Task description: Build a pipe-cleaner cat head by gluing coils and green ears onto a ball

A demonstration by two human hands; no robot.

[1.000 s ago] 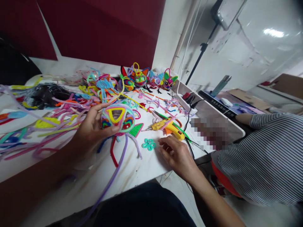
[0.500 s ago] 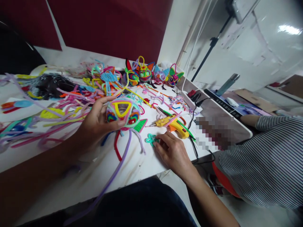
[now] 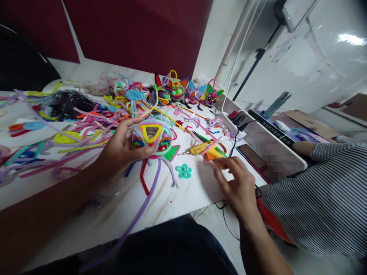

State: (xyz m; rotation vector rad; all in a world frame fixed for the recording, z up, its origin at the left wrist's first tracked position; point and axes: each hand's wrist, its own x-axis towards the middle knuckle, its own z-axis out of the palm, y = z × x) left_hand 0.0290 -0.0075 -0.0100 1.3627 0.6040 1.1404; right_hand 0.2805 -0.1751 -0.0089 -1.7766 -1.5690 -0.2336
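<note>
My left hand [image 3: 122, 143] is closed around a round ornament [image 3: 164, 131] covered in coloured pipe cleaners, with a yellow triangle on its top. Long purple and red pipe cleaners trail down from it onto the table. To its right lies a green, pink-edged ear piece [image 3: 172, 153], close against the ball. A teal pipe-cleaner flower [image 3: 184, 171] rests flat on the table between my hands. My right hand [image 3: 237, 185] is over the table's right edge with its fingers apart and nothing held. Just beyond its fingertips is a yellow hot glue gun [image 3: 199, 148], partly hidden by the hand.
Several finished animal-head ornaments [image 3: 177, 91] stand along the back wall. Loose pipe cleaners [image 3: 88, 120] are heaped at the left and back. Scissors [image 3: 222, 147] lie by the glue gun. A phone [image 3: 254, 162] is at the right, near a person in a striped shirt [image 3: 323, 202].
My right hand has let go of the teal flower and moved right towards the glue gun's handle. The flower stays on the table. My left hand still holds the ornament.
</note>
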